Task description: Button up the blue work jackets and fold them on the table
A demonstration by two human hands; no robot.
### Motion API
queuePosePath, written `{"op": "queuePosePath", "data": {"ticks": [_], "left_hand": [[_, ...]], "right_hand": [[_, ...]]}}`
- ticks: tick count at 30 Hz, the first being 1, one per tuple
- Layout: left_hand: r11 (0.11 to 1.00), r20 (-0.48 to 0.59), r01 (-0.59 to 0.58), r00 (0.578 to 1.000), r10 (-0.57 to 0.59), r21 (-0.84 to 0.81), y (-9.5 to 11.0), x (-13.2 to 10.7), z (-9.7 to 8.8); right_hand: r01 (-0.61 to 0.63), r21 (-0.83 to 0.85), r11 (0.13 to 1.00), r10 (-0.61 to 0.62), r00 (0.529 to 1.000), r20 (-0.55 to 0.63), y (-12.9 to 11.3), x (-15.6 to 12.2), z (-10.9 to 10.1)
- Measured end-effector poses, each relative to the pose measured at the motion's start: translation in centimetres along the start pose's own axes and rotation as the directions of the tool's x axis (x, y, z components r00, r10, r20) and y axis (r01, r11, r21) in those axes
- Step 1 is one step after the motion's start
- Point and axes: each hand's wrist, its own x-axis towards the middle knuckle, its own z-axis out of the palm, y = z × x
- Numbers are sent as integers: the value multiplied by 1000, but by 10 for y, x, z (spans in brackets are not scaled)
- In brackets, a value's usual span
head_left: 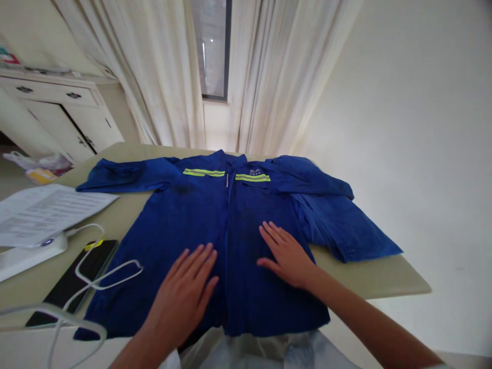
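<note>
A blue work jacket (pixel 200 215) with yellow-green reflective stripes across the chest lies spread front-up on a beige table (pixel 384 277). Its left sleeve stretches out to the left; the right sleeve is folded down toward the table's right edge. My left hand (pixel 184 292) lies flat on the jacket's lower left panel, fingers stretched out. My right hand (pixel 286 253) rests flat just right of the front closure, fingers spread. Neither hand holds anything.
A black phone (pixel 73 282) lies on the table left of the jacket, with a white cable (pixel 100 274) looping over it. Printed papers (pixel 42 210) and a white device sit further left. A white cabinet (pixel 57 113) and curtains (pixel 161 72) stand behind.
</note>
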Motion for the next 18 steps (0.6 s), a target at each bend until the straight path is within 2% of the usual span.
{"op": "queuePosePath", "data": {"ticks": [1, 3, 6, 8, 10, 12, 13, 15, 18], "left_hand": [[990, 4, 125, 992, -125, 64, -15, -6, 3], [950, 43, 270, 959, -280, 158, -37, -19, 11], [928, 68, 314, 941, -333, 200, -45, -33, 17], [952, 39, 248, 965, -259, 177, -36, -35, 13], [995, 36, 56, 998, -60, 88, -20, -37, 4], [988, 6, -147, 989, 148, -42, 0, -40, -3], [972, -28, -213, 977, 212, -99, 9, -42, -4], [952, -90, -247, 968, 234, -181, 23, -46, -4], [943, -60, -197, 980, 188, -268, 30, -45, -1]], "right_hand": [[18, 21, 1000, -18, 1000, 5, -11, -20, 7], [6, 50, 999, -7, 1000, 19, -21, -51, 20], [-32, 78, 996, 31, 999, 12, -22, -70, 28], [-67, 97, 993, 73, 996, -60, -28, -70, 23], [-65, 138, 988, 84, 987, -139, -47, -69, 13], [35, 184, 982, -4, 986, -168, -77, -70, 4], [107, 197, 974, -75, 984, -161, -92, -71, 2], [203, 195, 959, -178, 974, -139, -119, -72, 3], [175, 219, 960, -149, 980, -131, -138, -71, 13]]}}
